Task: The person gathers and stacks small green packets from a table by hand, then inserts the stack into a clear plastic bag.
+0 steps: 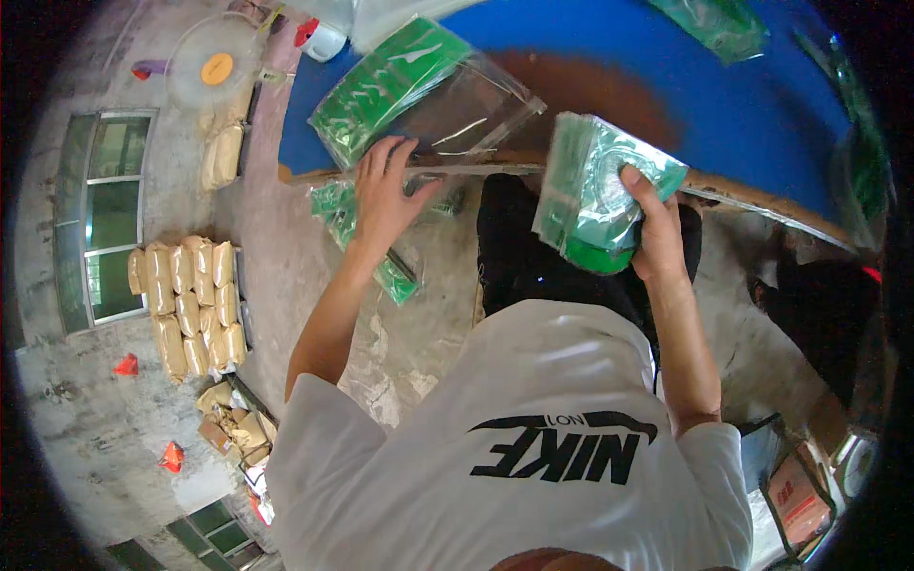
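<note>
In my right hand is a thick stack of green-and-clear plastic packets, held above my lap. The thumb lies over the top of the stack, and the other fingers are hidden beneath it. On the near edge of the blue table lies a large clear plastic bag with green packets in its left part. At the bag's near edge is my left hand. Its fingers are stretched out against the plastic, with the thumb apart from them.
More green packets lie below the edge of the blue tabletop on the left. A red-and-white container stands at the far left. Another green bundle lies far right. Brown sacks are stacked by the wall; a box sits lower right.
</note>
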Available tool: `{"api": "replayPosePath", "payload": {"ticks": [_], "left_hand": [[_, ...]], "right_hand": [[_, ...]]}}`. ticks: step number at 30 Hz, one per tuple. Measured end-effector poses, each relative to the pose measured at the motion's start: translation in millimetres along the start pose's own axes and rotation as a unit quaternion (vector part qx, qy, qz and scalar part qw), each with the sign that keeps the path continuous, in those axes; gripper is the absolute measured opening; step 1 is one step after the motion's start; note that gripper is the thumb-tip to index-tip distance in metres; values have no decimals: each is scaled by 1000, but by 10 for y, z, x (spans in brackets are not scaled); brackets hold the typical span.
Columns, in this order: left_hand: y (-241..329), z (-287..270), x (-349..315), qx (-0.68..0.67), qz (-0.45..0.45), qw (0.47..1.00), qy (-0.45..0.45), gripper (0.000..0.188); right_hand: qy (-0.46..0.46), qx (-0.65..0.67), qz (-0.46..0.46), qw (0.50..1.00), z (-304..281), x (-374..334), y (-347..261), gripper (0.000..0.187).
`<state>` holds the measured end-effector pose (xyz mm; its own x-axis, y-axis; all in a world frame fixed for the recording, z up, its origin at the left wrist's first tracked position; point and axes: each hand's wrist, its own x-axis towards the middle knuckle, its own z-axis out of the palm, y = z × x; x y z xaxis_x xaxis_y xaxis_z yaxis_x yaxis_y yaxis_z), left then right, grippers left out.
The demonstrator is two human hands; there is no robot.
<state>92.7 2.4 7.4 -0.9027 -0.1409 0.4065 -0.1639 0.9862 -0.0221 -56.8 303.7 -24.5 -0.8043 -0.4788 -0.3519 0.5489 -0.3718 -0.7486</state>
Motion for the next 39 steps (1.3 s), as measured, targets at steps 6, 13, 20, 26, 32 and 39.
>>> {"api": "replayPosePath", "payload": {"ticks": [6,13,20,26,32,39], "left_hand": [[22,115,-14,-13,-9,997,-72,57],[47,124,182,6,-71,995,-75,28],[-23,-90,495,-65,-54,977,196,12],[195,-273,533,-124,-84,976,161,13],[412,-324,619,-190,-102,968,129,14],[389,-328,730,-236,-98,957,135,11]], "right_hand": [[-33,-1,0,999,132,29,54,43],[-57,-18,18,998,419,41,26,48],[-162,-75,84,980,1052,310,247,48],[-125,11,204,971,1090,559,216,44],[-208,-41,266,940,1165,544,61,35],[-167,-50,198,965,991,780,-409,35]]}}
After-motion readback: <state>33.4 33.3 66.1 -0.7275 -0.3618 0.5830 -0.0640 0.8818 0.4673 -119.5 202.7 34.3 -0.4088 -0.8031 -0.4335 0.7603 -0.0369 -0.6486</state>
